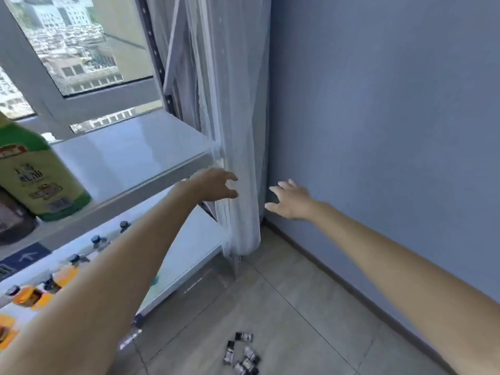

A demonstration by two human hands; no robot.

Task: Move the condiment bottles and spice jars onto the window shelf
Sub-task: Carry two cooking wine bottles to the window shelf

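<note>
Blurred jars [51, 282] behind left forearm [108, 280]

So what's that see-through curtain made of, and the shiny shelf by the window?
The curtain looks like thin, gauzy white fabric: light passes through and it hangs in soft folds. The shelf seems hard and glossy, perhaps painted metal or laminate, since it mirrors the window's light. Which one, I can't tell.

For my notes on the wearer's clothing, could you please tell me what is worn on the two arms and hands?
Nothing is worn. The left hand and right hand are bare, with no gloves, rings, watch or bracelet visible, and both forearms are uncovered to the picture's edge, so no sleeve shows.
</note>
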